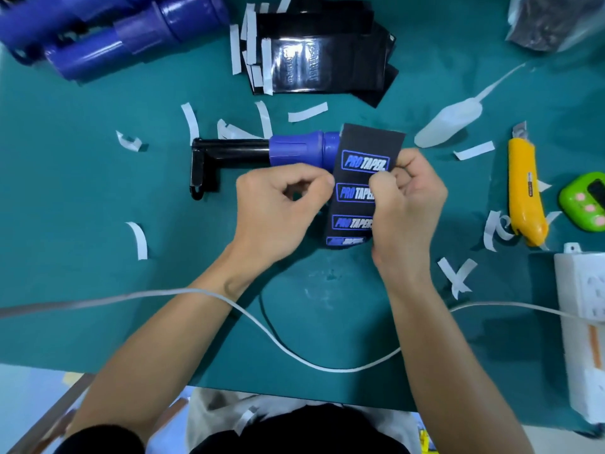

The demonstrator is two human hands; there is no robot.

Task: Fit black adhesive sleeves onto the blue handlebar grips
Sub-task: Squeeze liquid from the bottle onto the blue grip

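Left grip (275, 208): fingers curled, thumb and forefinger pinched on the left edge of the black sleeve (370, 142).
Right grip (409, 204): also curled, clamped on the sleeve's right edge.
Black sleeve: held between both grips as a flat sheet at the middle of the table (82, 198), with the "PRO TAPER" panels facing up. Far end overlaps the right end of the blue handle (301, 152); cannot tell whether it touches.
Blue handle: mounted on a black L-shaped holder (229, 152), lying sideways, its free end under the sleeve.

Noted elsewhere on the table:
- Far left corner: pile of blue handles (114, 37).
- Far centre: stack of black sleeves (311, 63) with white liners along the left edges.
- Scattered throughout: white backing strips (307, 112).
- Right of the sleeve: translucent bottle (448, 122), yellow utility knife (523, 191) with blade showing, green timer (586, 201).
- Right edge: white power strip (582, 322).
- Near side: white cable (294, 348), running by both forearms.
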